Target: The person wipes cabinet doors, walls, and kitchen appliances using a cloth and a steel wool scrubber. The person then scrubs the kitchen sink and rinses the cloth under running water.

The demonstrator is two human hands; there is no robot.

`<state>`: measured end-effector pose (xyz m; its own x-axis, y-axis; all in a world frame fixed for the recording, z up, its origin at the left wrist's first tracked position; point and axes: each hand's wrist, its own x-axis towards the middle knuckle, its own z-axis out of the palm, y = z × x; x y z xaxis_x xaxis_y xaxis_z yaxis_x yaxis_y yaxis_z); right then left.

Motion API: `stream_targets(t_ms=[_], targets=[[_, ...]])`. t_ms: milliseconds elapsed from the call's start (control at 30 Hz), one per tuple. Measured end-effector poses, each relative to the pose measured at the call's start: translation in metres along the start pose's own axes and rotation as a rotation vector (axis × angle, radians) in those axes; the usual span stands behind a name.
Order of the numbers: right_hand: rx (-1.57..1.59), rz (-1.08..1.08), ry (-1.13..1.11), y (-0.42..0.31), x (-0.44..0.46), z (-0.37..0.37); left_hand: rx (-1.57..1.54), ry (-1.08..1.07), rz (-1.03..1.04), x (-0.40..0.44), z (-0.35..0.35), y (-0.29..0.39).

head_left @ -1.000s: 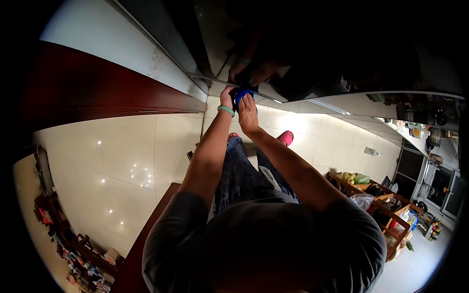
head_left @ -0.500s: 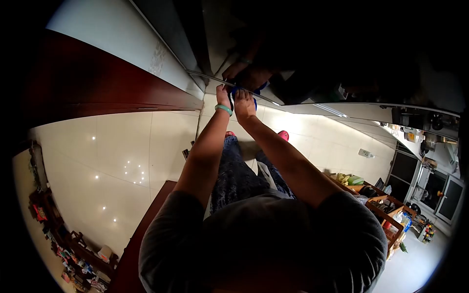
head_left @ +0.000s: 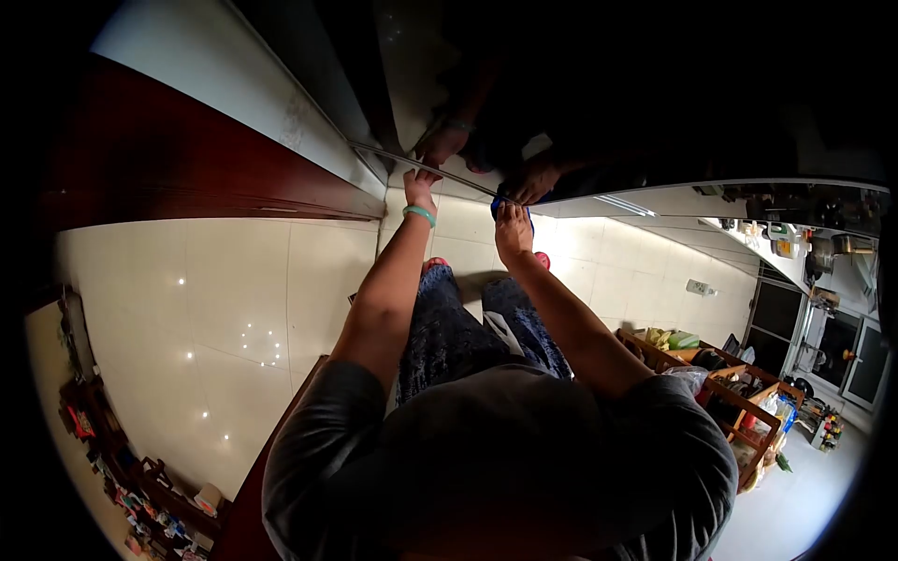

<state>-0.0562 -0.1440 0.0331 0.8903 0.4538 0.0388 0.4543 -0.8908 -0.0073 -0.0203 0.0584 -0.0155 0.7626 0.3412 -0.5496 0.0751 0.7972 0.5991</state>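
Note:
My left hand [head_left: 420, 191], with a green bangle [head_left: 419, 215] on its wrist, is at the metal-trimmed lower edge of a glossy dark panel [head_left: 599, 112]. Its thumb and fingers are at that edge and seem closed on it; the fingertips are partly hidden. Farther right along the same edge, my right hand [head_left: 514, 229] presses a bunched blue cloth [head_left: 498, 209] against the panel, its fingers bent over the cloth. Dark reflections of both hands show in the glossy surface.
A dark red wooden panel [head_left: 187, 159] stands at the left. Below me are pale floor tiles [head_left: 215, 290] and my red shoes [head_left: 543, 260]. On the right stands a wooden rack [head_left: 739, 402] holding produce and bags. A cluttered shelf [head_left: 122, 467] is at lower left.
My right hand has slid right and slightly down along the panel's edge with the blue cloth, away from my left hand. My left hand has shifted slightly left.

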Motion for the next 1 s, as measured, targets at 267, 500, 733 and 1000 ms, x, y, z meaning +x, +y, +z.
stream_targets(t_ms=[267,500,733,1000], targets=[[0.017,0.137,-0.224,-0.01,-0.002,-0.004,-0.037,-0.045,-0.063,0.026,-0.028,-0.021],[-0.174,0.141,-0.203,-0.046,0.019,0.02,-0.028,0.034,-0.114,-0.009,0.005,-0.006],[0.091,0.059,-0.107,-0.044,0.017,-0.001,-0.095,0.02,-0.058,0.007,-0.013,-0.017],[0.293,0.437,-0.138,0.045,-0.078,0.005,-0.049,0.079,-0.149,-0.014,0.023,0.005]])
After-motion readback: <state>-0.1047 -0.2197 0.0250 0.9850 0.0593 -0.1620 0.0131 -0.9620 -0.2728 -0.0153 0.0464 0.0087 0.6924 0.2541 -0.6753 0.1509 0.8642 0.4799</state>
